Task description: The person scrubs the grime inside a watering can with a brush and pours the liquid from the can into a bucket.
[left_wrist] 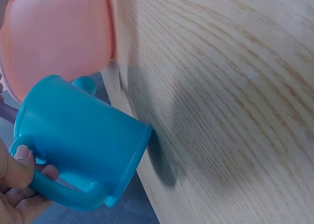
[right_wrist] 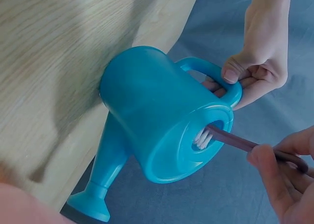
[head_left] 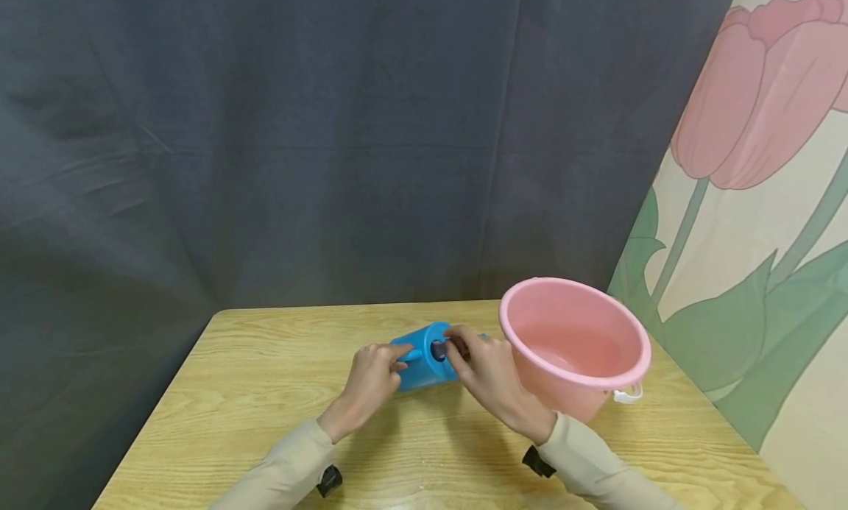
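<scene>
The watering can (right_wrist: pixel 142 101) is made of smooth blue material, which looks like plastic, and its body is round like a short cylinder. Its curved handle (right_wrist: pixel 202 66) is a thick loop, and its spout (right_wrist: pixel 110 155) widens at the tip. The brush (right_wrist: pixel 238 140) has a slim, dark purplish handle with a bent end, and whitish bristles (right_wrist: pixel 202 138). The table (head_left: pixel 278 392) shows a pale wood grain, and behind it hangs a dark, softly creased curtain (head_left: pixel 331 142).

The bristles are inside the round opening of the can; how deep they reach, I cannot tell. The pink bucket (head_left: pixel 563 396), with a wide rim and a white fitting (head_left: pixel 628 395), stands on the table at the right; whether it holds water, I cannot tell.

The can is in front of the person, beside the bucket, with its long axis tilted. Its opening faces the right hand (head_left: pixel 490 377), its base points away from this hand, and the spout points to the bucket side. The left hand (head_left: pixel 371 381) has its fingers curled round the loop. The right hand pinches the brush between thumb and fingers.
</scene>
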`<state>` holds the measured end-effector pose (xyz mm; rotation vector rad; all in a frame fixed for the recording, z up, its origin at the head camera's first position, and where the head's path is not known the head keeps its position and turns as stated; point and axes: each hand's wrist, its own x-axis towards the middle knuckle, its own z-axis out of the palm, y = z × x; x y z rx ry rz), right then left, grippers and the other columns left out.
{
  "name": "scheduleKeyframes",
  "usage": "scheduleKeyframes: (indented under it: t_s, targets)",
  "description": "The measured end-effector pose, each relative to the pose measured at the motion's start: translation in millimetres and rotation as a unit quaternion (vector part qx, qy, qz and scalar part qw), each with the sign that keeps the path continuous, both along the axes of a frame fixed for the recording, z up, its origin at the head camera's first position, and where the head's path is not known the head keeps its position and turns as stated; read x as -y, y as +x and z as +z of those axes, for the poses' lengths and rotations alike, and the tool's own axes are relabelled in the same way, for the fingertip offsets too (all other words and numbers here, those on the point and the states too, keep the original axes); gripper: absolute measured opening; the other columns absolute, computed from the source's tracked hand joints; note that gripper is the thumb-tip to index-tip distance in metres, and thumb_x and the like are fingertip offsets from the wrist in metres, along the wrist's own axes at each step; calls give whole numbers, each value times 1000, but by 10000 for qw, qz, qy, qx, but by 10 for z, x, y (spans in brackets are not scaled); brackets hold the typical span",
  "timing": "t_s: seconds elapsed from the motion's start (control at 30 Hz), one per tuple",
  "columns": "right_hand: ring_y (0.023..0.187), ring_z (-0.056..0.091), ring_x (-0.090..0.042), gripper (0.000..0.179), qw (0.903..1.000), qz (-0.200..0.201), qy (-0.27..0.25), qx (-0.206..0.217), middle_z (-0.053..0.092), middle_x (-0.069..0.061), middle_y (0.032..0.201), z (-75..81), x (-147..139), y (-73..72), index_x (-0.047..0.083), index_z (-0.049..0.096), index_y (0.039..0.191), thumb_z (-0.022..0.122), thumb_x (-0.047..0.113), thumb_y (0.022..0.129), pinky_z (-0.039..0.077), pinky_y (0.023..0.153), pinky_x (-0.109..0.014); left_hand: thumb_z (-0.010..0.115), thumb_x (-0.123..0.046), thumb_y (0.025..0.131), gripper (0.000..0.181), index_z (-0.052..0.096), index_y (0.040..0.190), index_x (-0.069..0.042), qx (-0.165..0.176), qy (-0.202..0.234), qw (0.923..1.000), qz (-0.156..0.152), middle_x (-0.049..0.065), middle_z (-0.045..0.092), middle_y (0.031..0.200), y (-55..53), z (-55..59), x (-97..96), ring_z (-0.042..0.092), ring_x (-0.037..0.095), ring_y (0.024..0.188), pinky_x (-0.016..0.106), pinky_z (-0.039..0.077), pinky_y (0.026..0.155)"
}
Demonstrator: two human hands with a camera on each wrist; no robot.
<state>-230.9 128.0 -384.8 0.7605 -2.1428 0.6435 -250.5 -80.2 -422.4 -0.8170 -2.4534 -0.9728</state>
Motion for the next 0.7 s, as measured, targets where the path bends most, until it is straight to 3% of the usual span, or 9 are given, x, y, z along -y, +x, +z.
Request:
scheduleKeyframes:
  t_s: [0.37,0.7]
  targets:
    - [51,46,0,11,9995,36,-175,-267,57,7,64,-1,-16,-22,0,72,94,70,0,83,40,47,-15,55,27,64,53,73,109,5,-488,-242,9982,237,23,71,102,18,-11,-11,73,20,72,30,58,62]
    - [54,49,0,12,9986,75,-492,-162,57,7,65,5,-18,-33,0,72,94,70,-2,83,41,48,-16,54,27,60,53,75,101,1,-1039,-311,9931,438,16,74,93,19,-51,-11,73,20,72,32,58,62]
